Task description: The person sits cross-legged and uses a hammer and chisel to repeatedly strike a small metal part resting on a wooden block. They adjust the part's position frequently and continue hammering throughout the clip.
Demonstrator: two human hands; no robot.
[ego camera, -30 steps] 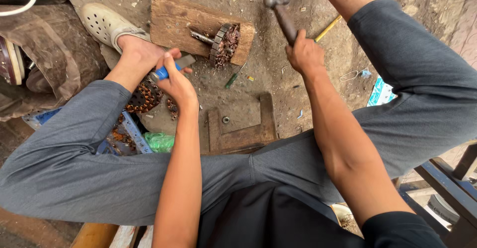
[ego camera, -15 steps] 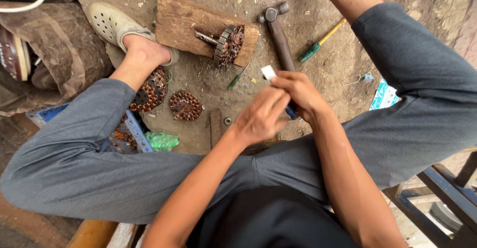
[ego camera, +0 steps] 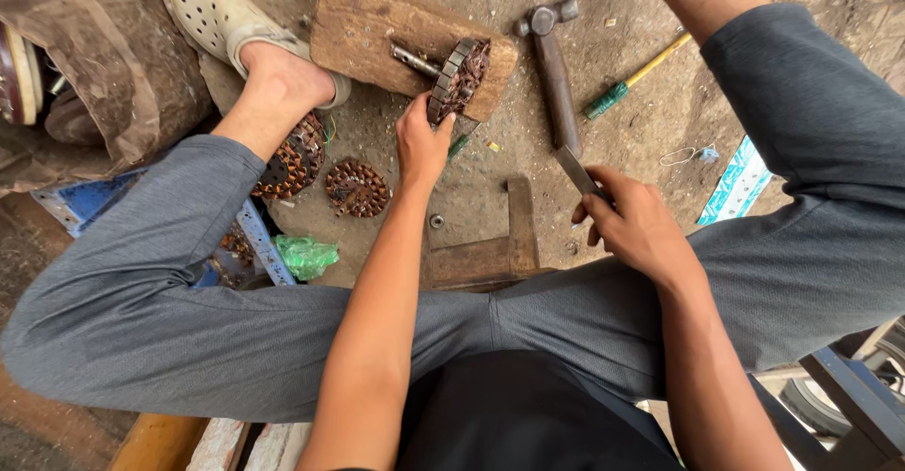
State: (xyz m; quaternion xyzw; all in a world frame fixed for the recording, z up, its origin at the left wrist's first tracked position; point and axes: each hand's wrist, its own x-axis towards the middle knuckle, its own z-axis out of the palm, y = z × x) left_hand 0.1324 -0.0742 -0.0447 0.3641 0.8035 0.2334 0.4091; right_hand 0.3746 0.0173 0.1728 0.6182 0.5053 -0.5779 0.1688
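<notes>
Seated on the ground, knees spread, grey trousers. Left hand [ego camera: 422, 143] reaches far, fingers wrapped around the near edge of a rusty motor rotor [ego camera: 459, 80], the round lamination stack with copper windings and a steel shaft sticking out to the left. Rotor stands on edge on a worn wooden block [ego camera: 368, 18] at far centre; grip looks closed on the rim, thumb on the right side. Right hand [ego camera: 639, 229] sits nearer and to the right, fingers curled tight around a flat metal chisel [ego camera: 577, 170], blade pointing far-left, tip close to the handle of a hammer [ego camera: 551, 66]; can't tell if they touch. Hammer lies flat on the dirt just right of the block, head at the far end, no hand on it. Yellow-and-green screwdriver [ego camera: 633, 80] lies further right, well apart from both hands. Two more copper-wound cores on the ground left of the left forearm: smaller one [ego camera: 357, 187] near the wrist, larger one [ego camera: 292, 160] partly hidden under the left shin. Wooden L-shaped bracket [ego camera: 490, 245] lies between the hands, near side. Foot in a pale perforated clog [ego camera: 219, 14] at far left.
</notes>
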